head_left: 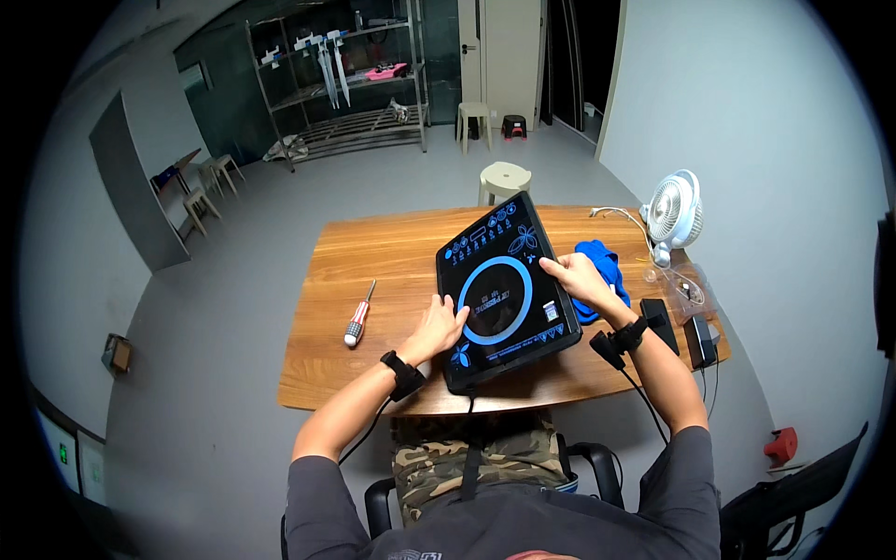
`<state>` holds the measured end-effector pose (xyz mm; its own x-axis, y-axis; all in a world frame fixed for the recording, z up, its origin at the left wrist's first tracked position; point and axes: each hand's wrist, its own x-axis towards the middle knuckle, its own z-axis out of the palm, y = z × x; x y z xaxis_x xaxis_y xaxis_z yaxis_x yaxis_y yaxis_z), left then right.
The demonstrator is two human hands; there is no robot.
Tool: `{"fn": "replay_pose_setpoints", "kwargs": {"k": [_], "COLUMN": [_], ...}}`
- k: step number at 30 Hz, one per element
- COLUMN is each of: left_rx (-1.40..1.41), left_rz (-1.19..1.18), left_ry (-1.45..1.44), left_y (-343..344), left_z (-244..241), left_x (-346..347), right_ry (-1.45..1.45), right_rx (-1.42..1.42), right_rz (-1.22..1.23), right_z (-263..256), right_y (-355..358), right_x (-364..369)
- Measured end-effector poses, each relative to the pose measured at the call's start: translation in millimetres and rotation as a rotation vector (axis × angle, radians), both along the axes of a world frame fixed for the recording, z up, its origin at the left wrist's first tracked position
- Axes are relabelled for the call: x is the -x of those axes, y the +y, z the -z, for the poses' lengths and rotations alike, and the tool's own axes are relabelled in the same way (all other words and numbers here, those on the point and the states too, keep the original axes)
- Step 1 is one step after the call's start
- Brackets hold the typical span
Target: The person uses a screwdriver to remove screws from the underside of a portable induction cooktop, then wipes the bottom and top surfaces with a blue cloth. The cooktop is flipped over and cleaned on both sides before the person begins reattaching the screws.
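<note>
A black induction cooktop (493,297) with a blue ring and printed flowers is held tilted above the wooden table (378,252). My left hand (441,327) grips its left edge, thumb on the glass top. On the opposite edge my right hand (577,276) has its thumb over the top, the other fingers partly hidden behind. The control panel side points away from me, and a cord leaves the near edge. To the left lies a screwdriver (358,318) with a red, white and dark patterned handle. A blue cloth (600,269) sits just beyond my right hand.
At the table's right side stand a white fan (675,210), a clear plastic container (693,294), a black flat object (658,325) and a black adapter-like box (700,339) with cords. A cream stool (505,178) is behind the table. Metal shelving (343,84) stands farther back.
</note>
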<state>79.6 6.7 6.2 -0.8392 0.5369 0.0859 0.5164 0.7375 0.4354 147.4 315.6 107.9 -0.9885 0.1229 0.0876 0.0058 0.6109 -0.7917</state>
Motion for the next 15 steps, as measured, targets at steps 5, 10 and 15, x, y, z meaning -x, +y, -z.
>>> {"fn": "replay_pose_setpoints", "kwargs": {"k": [5,10,15], "left_rx": [-0.083,-0.092,-0.225], "left_rz": [-0.037,0.024,0.011], "left_ry": [-0.067,-0.146,-0.174], "left_y": [12,3,-10], "left_z": [5,2,21], "left_x": [6,14,16], "right_ry": [0.05,0.053,0.076], "right_rx": [-0.145,-0.226,-0.288], "right_rz": [-0.006,-0.049,-0.097], "right_z": [-22,-48,-69], "right_y": [-16,-47,-73], "right_x": [8,23,29]}}
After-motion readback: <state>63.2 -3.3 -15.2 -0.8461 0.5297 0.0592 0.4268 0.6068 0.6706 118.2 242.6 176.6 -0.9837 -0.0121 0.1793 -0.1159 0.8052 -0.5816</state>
